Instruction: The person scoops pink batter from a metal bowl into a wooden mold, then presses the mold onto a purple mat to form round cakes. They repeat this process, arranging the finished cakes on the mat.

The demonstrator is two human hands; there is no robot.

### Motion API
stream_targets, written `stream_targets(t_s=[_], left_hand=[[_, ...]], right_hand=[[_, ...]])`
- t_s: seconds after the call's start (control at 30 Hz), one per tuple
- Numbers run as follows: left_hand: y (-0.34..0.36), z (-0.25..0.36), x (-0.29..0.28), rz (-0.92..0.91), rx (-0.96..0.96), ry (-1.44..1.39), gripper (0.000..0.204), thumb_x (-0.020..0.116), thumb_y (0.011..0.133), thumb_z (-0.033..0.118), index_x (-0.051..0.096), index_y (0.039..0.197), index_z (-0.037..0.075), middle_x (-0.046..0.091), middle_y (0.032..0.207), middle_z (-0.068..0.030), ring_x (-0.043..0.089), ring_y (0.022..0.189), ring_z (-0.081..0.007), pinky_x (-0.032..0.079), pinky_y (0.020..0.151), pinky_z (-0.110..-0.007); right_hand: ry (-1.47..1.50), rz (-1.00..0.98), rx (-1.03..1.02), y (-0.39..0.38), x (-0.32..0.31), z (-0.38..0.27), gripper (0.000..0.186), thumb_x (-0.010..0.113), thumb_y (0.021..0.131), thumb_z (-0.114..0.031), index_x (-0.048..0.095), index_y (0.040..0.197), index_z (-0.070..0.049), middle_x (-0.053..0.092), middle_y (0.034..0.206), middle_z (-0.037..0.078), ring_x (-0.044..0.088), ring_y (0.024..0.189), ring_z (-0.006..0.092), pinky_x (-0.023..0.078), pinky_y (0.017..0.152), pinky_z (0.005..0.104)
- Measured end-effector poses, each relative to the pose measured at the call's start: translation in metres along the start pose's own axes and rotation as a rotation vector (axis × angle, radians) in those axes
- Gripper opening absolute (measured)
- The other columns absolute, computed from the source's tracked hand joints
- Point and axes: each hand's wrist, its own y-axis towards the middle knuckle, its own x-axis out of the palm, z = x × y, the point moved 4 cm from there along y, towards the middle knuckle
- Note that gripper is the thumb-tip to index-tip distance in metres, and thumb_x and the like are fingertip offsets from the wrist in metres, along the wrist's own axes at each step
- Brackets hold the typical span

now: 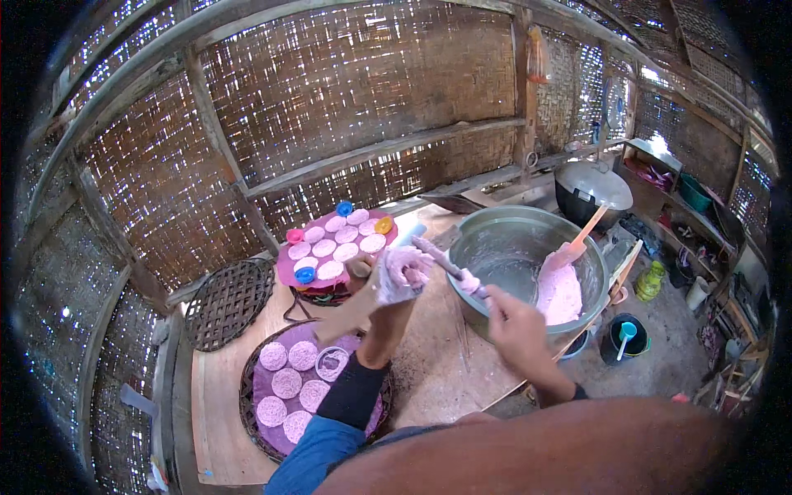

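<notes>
My left hand is raised over the table, smeared and covered with pale pink paste. Its fingers curl around something I cannot make out. My right hand grips a narrow spatula, coated with pink paste, whose far end reaches toward the left hand. Below the left forearm, a round woven tray lined with purple sheeting holds several flat pink rounds and a ring mould. To the right stands a large metal basin with pink paste and an orange-handled spatula inside.
Beyond the left hand, another purple-lined tray bears pink rounds and small coloured cups. An openwork woven tray lies at the table's left. A lidded pot stands behind the basin; a dark bucket with a dipper is on the floor.
</notes>
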Motion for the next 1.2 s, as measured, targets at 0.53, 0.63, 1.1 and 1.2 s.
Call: stream_targets(t_s=[0.53, 0.63, 1.1, 1.2], left_hand=[[0.018, 0.003, -0.074, 0.045, 0.097, 0.898, 0.025, 0.067, 0.069, 0.011, 0.056, 0.090, 0.004, 0.057, 0.087, -0.0070, 0.055, 0.072, -0.0212, 0.045, 0.068, -0.034], [0.011, 0.021, -0.101, 0.148, -0.167, 0.380, 0.030, 0.069, 0.069, 0.005, 0.056, 0.096, 0.004, 0.057, 0.091, -0.0057, 0.056, 0.080, -0.0189, 0.046, 0.069, -0.031], [-0.007, 0.042, -0.057, -0.308, -0.097, -1.047, 0.061, 0.075, 0.064, 0.006, 0.047, 0.117, 0.011, 0.044, 0.095, -0.0072, 0.044, 0.096, -0.0247, 0.043, 0.084, -0.038], [-0.024, 0.022, -0.096, -0.271, -0.292, -0.886, 0.062, 0.069, 0.071, 0.009, 0.042, 0.126, 0.009, 0.044, 0.114, -0.0095, 0.043, 0.108, -0.0276, 0.043, 0.091, -0.043]], right_hand=[[-0.057, -0.560, 0.277, -0.005, -0.062, 0.077, 0.025, 0.052, 0.081, -0.026, 0.066, 0.097, -0.012, 0.062, 0.072, 0.015, 0.062, 0.069, 0.0275, 0.047, 0.063, 0.0379], [-0.510, -0.684, 0.311, 0.025, -0.081, 0.143, 0.021, 0.054, 0.075, -0.025, 0.068, 0.086, -0.014, 0.064, 0.080, 0.014, 0.064, 0.075, 0.0289, 0.049, 0.066, 0.0397], [2.031, -1.103, 0.863, -0.053, 0.105, -0.050, 0.072, 0.029, 0.084, -0.065, 0.051, 0.112, -0.002, 0.060, 0.088, 0.018, 0.060, 0.066, 0.0260, 0.049, 0.053, 0.0333], [2.563, -1.390, 0.828, -0.067, 0.096, -0.086, 0.081, 0.029, 0.077, -0.074, 0.050, 0.112, -0.004, 0.060, 0.086, 0.017, 0.054, 0.048, 0.0233, 0.042, 0.034, 0.0283]])
